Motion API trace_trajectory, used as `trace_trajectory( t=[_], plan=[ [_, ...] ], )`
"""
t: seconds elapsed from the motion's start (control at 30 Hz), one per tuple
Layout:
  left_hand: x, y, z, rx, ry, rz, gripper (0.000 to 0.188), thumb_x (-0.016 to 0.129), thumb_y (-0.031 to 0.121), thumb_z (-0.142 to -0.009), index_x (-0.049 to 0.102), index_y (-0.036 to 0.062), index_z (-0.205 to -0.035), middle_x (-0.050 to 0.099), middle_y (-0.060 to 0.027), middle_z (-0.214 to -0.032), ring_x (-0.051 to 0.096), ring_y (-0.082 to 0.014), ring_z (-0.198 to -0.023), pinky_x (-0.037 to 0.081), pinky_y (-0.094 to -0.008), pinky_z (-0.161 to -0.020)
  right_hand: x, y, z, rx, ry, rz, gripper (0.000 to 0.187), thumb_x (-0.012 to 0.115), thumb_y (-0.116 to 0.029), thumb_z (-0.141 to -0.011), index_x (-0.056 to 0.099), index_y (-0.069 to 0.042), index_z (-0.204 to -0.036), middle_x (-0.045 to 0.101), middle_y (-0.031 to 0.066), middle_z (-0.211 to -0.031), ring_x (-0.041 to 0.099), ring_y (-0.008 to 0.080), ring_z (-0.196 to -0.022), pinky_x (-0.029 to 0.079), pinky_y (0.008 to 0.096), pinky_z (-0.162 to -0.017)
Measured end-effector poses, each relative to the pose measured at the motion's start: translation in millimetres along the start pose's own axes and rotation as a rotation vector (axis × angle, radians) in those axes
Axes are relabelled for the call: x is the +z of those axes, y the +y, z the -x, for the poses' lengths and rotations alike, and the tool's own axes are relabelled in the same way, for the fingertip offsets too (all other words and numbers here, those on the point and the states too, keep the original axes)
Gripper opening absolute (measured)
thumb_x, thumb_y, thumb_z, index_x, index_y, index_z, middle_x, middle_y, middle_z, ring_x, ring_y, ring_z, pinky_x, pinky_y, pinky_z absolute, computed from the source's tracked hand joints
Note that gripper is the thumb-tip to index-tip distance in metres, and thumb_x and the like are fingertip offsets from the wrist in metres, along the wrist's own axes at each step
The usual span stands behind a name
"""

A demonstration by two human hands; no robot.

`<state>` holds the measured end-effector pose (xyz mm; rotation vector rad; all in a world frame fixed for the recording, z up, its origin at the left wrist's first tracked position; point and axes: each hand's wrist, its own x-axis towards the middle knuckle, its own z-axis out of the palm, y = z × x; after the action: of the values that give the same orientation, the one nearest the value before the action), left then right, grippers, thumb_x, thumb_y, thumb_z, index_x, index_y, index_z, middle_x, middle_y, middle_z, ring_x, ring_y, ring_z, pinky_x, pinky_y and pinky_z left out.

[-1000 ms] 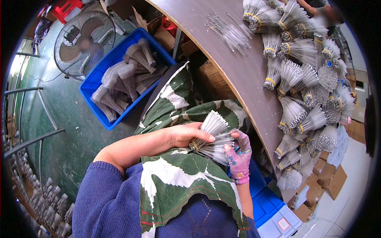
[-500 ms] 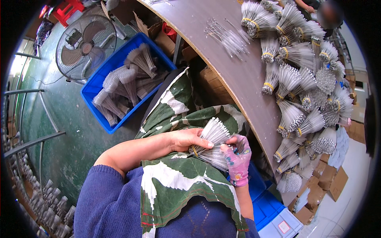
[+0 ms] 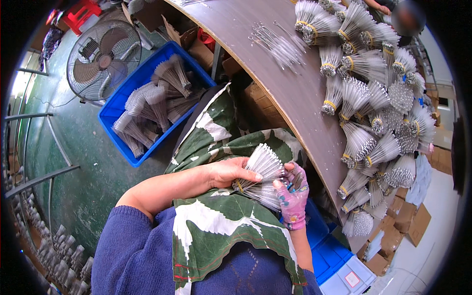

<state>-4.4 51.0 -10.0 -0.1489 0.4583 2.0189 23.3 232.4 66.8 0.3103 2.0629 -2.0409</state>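
A fanned bundle of thin white-bristled wire brushes (image 3: 265,163), tied by a yellow band at its narrow end, rests over my lap. My bare left hand (image 3: 230,171) is closed around it, thumb lying across the brushes. At the bristle ends is my right hand (image 3: 294,202), in a pink flowered fingerless glove. Its fingers are curled, the thumb beside the brush tips. Something small, dark and bluish shows between those fingers, too small to name. A green and white patterned apron (image 3: 221,221) lies beneath the bundle.
Many banded brush bundles (image 3: 356,96) crowd the right of the brown table (image 3: 314,123), with loose brushes (image 3: 280,46) farther back. A blue crate (image 3: 110,130) of bundles stands at left, near a floor fan (image 3: 104,61). Cardboard boxes (image 3: 400,223) lie at right; another person's hand (image 3: 381,7) shows far right.
My right thumb and forefinger have moved a little apart at the brush tips. My left hand keeps its hold on the bundle. The whole view has shifted slightly.
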Motion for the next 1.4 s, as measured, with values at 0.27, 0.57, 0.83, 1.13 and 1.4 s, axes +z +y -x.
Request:
trace_trajectory(
  t=[0.27, 0.57, 0.83, 1.13, 1.4],
  plan=[
    [-0.6, 1.4, 0.3, -0.019, 0.024, -0.026, 0.057, 0.068, 0.012, -0.078, 0.041, -0.0027, -0.126, 0.052, -0.0105, -0.122, 0.051, -0.0188, -0.109, 0.039, -0.0324, -0.096, -4.9, 4.5, 2.9, -0.003, 0.010, 0.098, 0.042, 0.066, -0.001, -0.073, 0.052, 0.000, -0.112, 0.057, 0.0052, -0.100, 0.055, 0.0108, -0.088, 0.043, 0.0249, -0.081],
    [4.3, 2.2, -3.6, -0.051, 0.028, -0.092, 0.059, 0.070, 0.006, -0.074, 0.041, -0.0024, -0.125, 0.055, -0.0096, -0.118, 0.053, -0.0177, -0.105, 0.041, -0.0315, -0.094, -1.3, -9.2, -4.4, 0.015, 0.035, 0.154, 0.024, 0.067, 0.002, -0.073, 0.054, -0.003, -0.092, 0.057, 0.0017, -0.082, 0.054, 0.0081, -0.074, 0.045, 0.0220, -0.067],
    [-1.1, 7.1, -2.9, -0.079, -0.002, 0.166, 0.057, 0.068, 0.011, -0.076, 0.042, -0.0026, -0.125, 0.055, -0.0109, -0.117, 0.053, -0.0198, -0.107, 0.039, -0.0333, -0.096, -11.9, 6.5, -7.2, -0.124, 0.021, 0.123, 0.022, 0.065, 0.005, -0.073, 0.054, -0.003, -0.091, 0.056, 0.0012, -0.082, 0.054, 0.0084, -0.074, 0.045, 0.0218, -0.069],
    [4.5, 5.1, -0.3, -0.001, -0.035, -0.014, 0.053, 0.068, 0.010, -0.075, 0.045, -0.0022, -0.122, 0.057, -0.0106, -0.114, 0.055, -0.0196, -0.104, 0.041, -0.0333, -0.094, -8.8, 0.4, -4.5, -0.087, -0.046, 0.166, 0.024, 0.066, 0.003, -0.073, 0.054, -0.003, -0.093, 0.055, 0.0004, -0.084, 0.053, 0.0082, -0.077, 0.044, 0.0215, -0.071],
    [6.4, 4.4, -1.1, 0.037, 0.028, -0.051, 0.051, 0.068, 0.007, -0.075, 0.046, -0.0022, -0.120, 0.058, -0.0091, -0.113, 0.055, -0.0182, -0.102, 0.042, -0.0321, -0.093, -6.0, -7.2, -2.7, -0.033, 0.019, 0.105, 0.036, 0.065, 0.000, -0.070, 0.053, -0.002, -0.104, 0.053, 0.0025, -0.100, 0.052, 0.0092, -0.084, 0.043, 0.0225, -0.075]
  ],
)
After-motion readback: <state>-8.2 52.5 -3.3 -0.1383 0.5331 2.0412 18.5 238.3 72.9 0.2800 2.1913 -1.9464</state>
